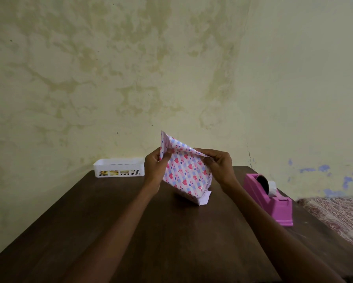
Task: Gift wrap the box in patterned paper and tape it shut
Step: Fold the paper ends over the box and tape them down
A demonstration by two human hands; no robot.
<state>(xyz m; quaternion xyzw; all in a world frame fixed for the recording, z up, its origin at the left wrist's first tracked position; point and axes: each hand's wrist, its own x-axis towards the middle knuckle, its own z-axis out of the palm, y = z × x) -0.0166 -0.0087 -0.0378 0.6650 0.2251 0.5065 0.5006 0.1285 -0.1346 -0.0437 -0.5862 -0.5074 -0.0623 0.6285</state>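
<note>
Box tilted on the surface; fingers of left hand and right hand curl closed, pinching the paper flap between them.

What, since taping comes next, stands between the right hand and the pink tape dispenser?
Nothing visible. The right hand pinches the wrapped box; only bare table lies between it and the tape dispenser to its right.

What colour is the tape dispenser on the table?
Pink; the tape dispenser shows clearly in the head view, the only view.
</note>
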